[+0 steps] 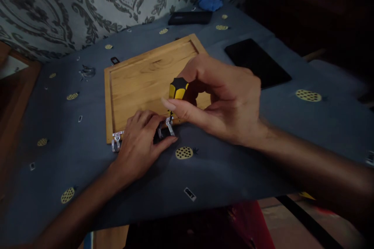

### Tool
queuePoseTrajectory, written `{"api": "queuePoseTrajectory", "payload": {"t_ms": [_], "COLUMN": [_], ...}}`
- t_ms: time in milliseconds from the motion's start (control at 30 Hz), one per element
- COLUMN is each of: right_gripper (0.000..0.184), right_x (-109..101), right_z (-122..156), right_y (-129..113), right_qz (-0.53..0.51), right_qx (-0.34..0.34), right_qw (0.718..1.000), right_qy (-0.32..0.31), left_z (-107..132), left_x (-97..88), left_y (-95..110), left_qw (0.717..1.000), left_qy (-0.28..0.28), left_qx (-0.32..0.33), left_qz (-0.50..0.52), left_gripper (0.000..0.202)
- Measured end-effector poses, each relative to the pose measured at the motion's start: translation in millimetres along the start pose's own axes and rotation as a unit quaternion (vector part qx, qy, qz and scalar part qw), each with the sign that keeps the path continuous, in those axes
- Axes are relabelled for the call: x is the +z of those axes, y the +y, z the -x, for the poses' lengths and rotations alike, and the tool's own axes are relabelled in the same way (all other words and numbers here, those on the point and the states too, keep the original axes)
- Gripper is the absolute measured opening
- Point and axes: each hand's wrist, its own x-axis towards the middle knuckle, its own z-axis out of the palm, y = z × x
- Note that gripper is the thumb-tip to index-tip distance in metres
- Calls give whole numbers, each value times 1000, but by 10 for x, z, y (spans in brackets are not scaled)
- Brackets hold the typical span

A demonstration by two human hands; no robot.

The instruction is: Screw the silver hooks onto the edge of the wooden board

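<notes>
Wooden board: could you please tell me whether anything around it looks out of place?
Loose metal hardware lies scattered on the blue cloth, left of the wooden board. Nothing looks spilled or damaged.

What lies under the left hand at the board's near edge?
A metal bracket shows at the left hand's fingertips, against the wooden board. The palm covers the blue cloth; anything else beneath is hidden.

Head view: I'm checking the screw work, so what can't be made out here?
1. Tip of the screwdriver: head view, hidden by the right hand and the metal bracket.
2. Base of the metal bracket: head view, covered by the left hand.
3. Small pieces on the cloth: head view, too small and dim.
4. Far right corner: head view, too dark.
</notes>
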Motion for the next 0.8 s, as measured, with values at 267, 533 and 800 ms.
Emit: {"api": "queuePoseTrajectory", "payload": {"t_ms": [267,533,800], "right_gripper": [14,12,33], "right_x": [-8,-50,37], "right_z": [-10,-52,-26], "right_y": [49,32,37], "right_qz": [-32,-131,-140], "right_qx": [-44,3,-15], "right_qw": [998,988,990], "right_qy": [-34,-86,-28], "left_z": [-3,0,25], "left_x": [7,-6,34], "left_y": [-9,3,-42], "left_qw": [1000,1000,1000], "left_qy": [12,5,18], "left_qx": [7,2,13], "left_qz": [2,4,-15], "left_gripper": [35,29,34]}}
